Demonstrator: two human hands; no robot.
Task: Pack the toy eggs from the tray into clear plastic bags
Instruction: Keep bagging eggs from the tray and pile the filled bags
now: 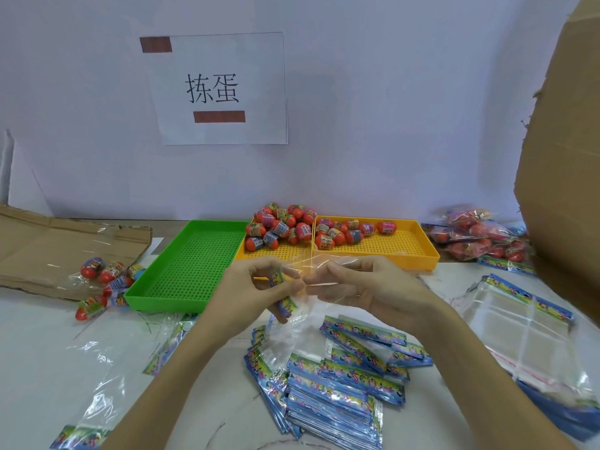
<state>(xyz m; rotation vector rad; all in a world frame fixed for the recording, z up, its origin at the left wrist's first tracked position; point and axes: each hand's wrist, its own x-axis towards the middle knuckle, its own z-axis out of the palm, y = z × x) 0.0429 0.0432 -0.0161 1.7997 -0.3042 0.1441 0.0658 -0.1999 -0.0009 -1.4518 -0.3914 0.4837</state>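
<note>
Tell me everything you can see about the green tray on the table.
The green tray is a shallow rectangular plastic tray with low raised walls and a floor perforated with a grid of small holes. Nothing lies in it. It sits flat on the white table, angled slightly, its far right side against a yellow tray holding toy eggs. A few loose toy eggs lie beside its left wall. The left hand hovers in front of its near right corner.

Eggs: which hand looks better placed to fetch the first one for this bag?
Probably right. The right hand only pinches the bag mouth, nearest the eggs; the left hand grips the header.
</note>
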